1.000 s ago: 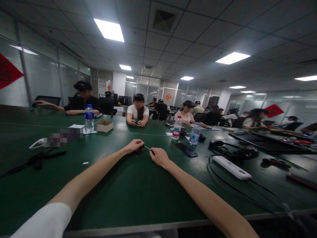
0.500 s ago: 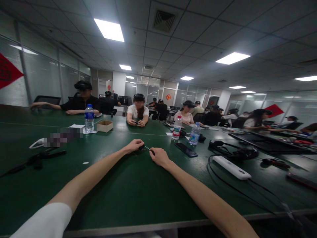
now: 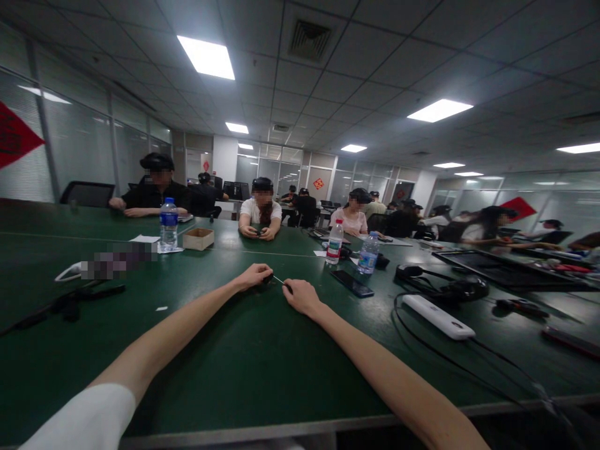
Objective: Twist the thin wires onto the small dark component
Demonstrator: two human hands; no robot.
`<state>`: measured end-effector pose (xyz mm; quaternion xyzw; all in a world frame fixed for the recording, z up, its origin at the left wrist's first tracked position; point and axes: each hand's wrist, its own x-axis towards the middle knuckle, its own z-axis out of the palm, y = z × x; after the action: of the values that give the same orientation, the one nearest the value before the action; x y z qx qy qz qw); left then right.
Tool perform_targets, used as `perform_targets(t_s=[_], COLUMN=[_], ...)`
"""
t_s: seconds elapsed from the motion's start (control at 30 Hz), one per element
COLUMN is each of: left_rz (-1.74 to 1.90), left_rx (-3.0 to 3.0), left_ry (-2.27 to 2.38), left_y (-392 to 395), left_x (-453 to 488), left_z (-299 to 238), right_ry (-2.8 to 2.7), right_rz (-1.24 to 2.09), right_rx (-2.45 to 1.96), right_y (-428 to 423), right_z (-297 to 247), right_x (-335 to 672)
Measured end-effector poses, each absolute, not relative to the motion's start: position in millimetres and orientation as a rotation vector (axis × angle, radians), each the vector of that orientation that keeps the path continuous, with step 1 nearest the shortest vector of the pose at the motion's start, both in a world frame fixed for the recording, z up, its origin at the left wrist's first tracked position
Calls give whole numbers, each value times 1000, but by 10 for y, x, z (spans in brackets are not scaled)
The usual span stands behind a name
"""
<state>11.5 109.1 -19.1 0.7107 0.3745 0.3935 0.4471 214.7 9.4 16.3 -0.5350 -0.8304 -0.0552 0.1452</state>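
Observation:
My left hand (image 3: pixel 255 275) is closed around a small black object (image 3: pixel 268 278), mostly covered by the fingers and too small to identify. Opposite it, my right hand (image 3: pixel 300 295) grips the dark handle of what looks like a screwdriver (image 3: pixel 278 280). Its thin metal shaft crosses the short gap between the hands, and the tip reaches the black object. Whether the tip sits in a screw cannot be made out. Both hands are low over the green table (image 3: pixel 225 369), arms stretched forward.
Beyond my hands are an open cardboard box (image 3: pixel 198 239) and a blue-capped bottle (image 3: pixel 169 224). To the right lie a phone (image 3: pixel 352 283), two bottles, a white power bank-like device (image 3: pixel 438 317) with cables, and a black headset (image 3: pixel 464 287). Several people sit around.
My hands, the black object and the screwdriver hold nearly the same position. At the far left, a person in black has drawn an outstretched arm inward.

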Motion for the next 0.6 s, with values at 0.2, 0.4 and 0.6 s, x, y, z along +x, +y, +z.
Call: perform_targets(t_s=[0.2, 0.4, 0.6], left_rz=[945, 926, 932], left_rx=[1781, 1782, 1827], left_ry=[941, 918, 902], left_y=[1099, 1097, 1108], left_x=[101, 89, 88], left_z=[-187, -182, -190], right_ry=[-2393, -2424, -2417], right_rz=[-124, -121, -227], right_rx=[-1530, -1528, -1568], right_y=[87, 87, 87], right_z=[172, 179, 158], right_x=[2152, 2155, 2142])
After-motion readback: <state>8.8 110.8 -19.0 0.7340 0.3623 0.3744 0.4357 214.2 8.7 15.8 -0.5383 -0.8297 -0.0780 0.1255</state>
